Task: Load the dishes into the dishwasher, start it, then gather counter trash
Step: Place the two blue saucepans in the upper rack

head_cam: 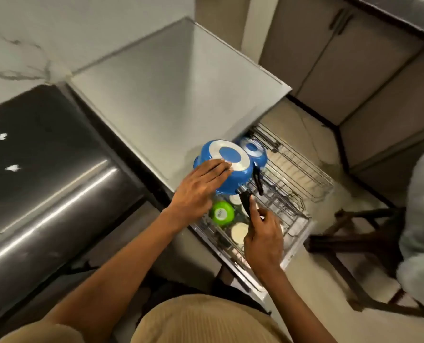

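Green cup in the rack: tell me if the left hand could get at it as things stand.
Probably yes, but not freely. The green cup sits upside down in the wire rack just below the left hand, which lies flat on the upturned blue saucepan. It would have to leave the pan first.

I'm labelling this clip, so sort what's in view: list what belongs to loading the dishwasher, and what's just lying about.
Belongs to the job:
- big blue pan, upside down, left hand flat on its base, right hand at its black handle
- smaller blue pan
- green bowl
- white plates
- wire rack

Just lying about:
- dark wooden stool
- steel bin lid
- grey cabinets
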Demonstrator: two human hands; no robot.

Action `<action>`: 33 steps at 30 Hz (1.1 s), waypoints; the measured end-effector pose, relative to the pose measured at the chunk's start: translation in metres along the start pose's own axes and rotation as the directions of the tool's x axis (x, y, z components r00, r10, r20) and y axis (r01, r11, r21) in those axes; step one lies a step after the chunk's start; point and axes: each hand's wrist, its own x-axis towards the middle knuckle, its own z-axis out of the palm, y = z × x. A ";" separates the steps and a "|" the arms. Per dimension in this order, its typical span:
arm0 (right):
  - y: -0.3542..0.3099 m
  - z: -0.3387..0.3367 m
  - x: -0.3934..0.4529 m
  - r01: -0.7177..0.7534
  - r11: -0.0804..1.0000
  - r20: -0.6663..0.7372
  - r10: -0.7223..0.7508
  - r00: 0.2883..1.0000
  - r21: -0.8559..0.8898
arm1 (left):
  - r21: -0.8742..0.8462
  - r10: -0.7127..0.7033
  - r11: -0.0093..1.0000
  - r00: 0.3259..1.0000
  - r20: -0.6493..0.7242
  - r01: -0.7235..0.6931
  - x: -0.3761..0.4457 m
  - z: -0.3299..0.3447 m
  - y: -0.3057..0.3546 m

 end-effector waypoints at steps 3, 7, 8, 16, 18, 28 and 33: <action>0.039 -0.013 -0.006 -0.089 0.996 0.006 0.089 0.996 -0.010 | -0.024 0.027 0.999 0.996 0.080 -0.025 0.029 0.033 0.027; 0.076 -0.019 -0.011 -0.227 0.974 0.047 0.227 0.973 -0.018 | -0.053 0.066 0.997 0.987 0.148 -0.059 0.058 0.071 0.051; 0.084 -0.017 -0.012 -0.264 0.964 0.050 0.266 0.963 -0.036 | -0.054 0.069 0.997 0.981 0.180 -0.060 0.063 0.079 0.056; 0.136 0.010 0.002 -0.462 0.882 0.111 0.470 0.875 -0.096 | -0.109 0.004 0.993 0.897 0.441 0.049 0.092 0.157 0.060; 0.148 0.018 0.010 -0.507 0.856 0.131 0.516 0.846 -0.099 | -0.103 0.001 0.993 0.863 0.505 0.058 0.102 0.179 0.057; 0.214 0.047 0.068 -0.600 0.780 0.260 0.626 0.735 -0.178 | 0.001 -0.208 0.951 0.639 0.741 0.308 0.135 0.253 0.028; 0.241 0.074 0.100 -0.623 0.752 0.327 0.657 0.679 -0.216 | 0.076 -0.224 0.959 0.564 0.795 0.274 0.146 0.279 0.015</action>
